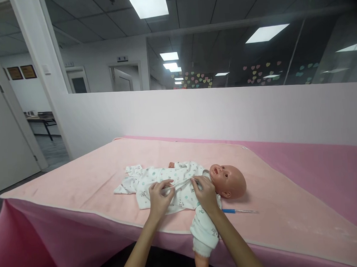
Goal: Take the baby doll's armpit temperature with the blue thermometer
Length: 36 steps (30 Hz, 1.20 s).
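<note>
A baby doll [229, 182] lies on its back with its head to the right, dressed in a white printed baby outfit [159, 174]. My left hand [160, 197] pinches the outfit's front edge near the doll's middle. Closer to the neck, my right hand [204, 191] pinches the same edge between thumb and fingers. A strip of the edge runs raised between both hands. The doll's near arm, in a white sleeve [204, 229], hangs toward the table's front edge. Its far hand [171, 165] pokes out of the other sleeve. The empty-looking trouser legs [127, 184] spread to the left.
Beside my right wrist lies a thin tool with a blue handle [229, 211] and a metal shaft. A peach cloth [93, 173] covers the table over a pink one [302, 167]. Behind it stands a white half-wall [195, 114] with glass above. A door [7, 118] is at left.
</note>
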{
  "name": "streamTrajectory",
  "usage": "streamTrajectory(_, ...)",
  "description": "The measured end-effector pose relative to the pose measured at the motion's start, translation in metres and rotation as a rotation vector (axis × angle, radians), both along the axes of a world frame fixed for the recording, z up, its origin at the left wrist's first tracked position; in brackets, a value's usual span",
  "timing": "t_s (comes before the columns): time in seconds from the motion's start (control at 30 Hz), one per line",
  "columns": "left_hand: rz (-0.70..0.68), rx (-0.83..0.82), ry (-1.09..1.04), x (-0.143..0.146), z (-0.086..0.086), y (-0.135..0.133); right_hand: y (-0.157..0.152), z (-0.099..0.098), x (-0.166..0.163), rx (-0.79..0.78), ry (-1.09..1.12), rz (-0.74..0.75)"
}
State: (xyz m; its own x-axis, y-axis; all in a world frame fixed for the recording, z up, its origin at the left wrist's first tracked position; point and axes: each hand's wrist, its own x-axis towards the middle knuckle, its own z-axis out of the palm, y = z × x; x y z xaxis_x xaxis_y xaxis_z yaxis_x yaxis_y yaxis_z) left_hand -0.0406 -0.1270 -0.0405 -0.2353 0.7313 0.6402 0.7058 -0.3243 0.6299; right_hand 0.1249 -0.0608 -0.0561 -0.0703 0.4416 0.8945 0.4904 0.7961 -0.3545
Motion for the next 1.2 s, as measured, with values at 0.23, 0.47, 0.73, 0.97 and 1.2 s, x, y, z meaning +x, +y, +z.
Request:
streamTrajectory(0.23, -0.013, -0.046, 0.090, 0.0017, -0.0011, -0.0004, -0.0014, 0.0017, 0.0003, -0.022, 0.016, 0.012)
streamTrajectory(0.47, -0.005, -0.081, 0.101, 0.0028, 0.0004, -0.0011, -0.0005, 0.0013, 0.0002, -0.026, 0.030, 0.019)
streamTrajectory(0.73, -0.011, -0.102, 0.108, 0.0027, -0.0005, -0.0019, -0.0017, 0.0010, 0.0006, -0.007, 0.063, 0.029)
streamTrajectory(0.97, -0.004, -0.101, 0.123, 0.0043, -0.0005, -0.0007, -0.0003, -0.0001, 0.0003, 0.067, 0.098, 0.010)
streamTrajectory(1.2, 0.062, -0.059, 0.075, 0.0052, -0.0016, 0.0007, -0.0006, -0.0008, 0.0012, 0.147, 0.097, -0.013)
